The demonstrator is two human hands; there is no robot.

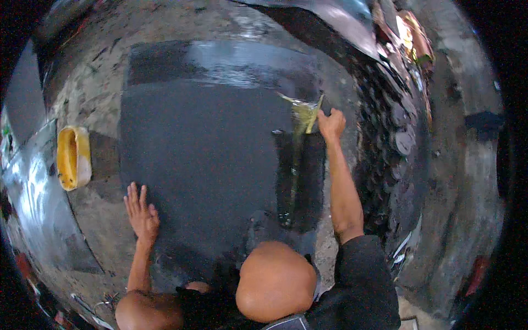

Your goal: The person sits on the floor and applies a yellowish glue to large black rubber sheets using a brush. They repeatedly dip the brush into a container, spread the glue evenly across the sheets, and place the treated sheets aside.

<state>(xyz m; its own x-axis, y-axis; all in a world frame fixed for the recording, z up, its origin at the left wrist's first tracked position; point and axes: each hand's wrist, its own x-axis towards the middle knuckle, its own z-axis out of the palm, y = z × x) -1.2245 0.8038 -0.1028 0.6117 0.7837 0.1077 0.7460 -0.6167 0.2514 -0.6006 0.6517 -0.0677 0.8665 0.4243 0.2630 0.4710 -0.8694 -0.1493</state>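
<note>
A large dark grey flat sheet point(198, 137) lies on the ground in front of me. My left hand point(143, 217) rests at its left edge, palm down with fingers spread. At the sheet's right side, my right hand point(332, 125) grips a thin, flat, yellow-smeared strip point(314, 115) that looks like a spreader; its exact kind is unclear. Beside the strip is a glossy yellowish patch point(301, 114), apparently liquid. A dark, shiny, wet-looking band point(300, 176) runs from there toward me, and another glossy area point(231, 63) spans the sheet's far end.
Left of the sheet stands an oblong white container point(83, 159), yellow inside. A shiny metallic-looking sheet point(41, 192) lies farther left. Along the right is a heap of dark, rounded pieces point(393, 137). My bent knees point(275, 280) are at the near edge.
</note>
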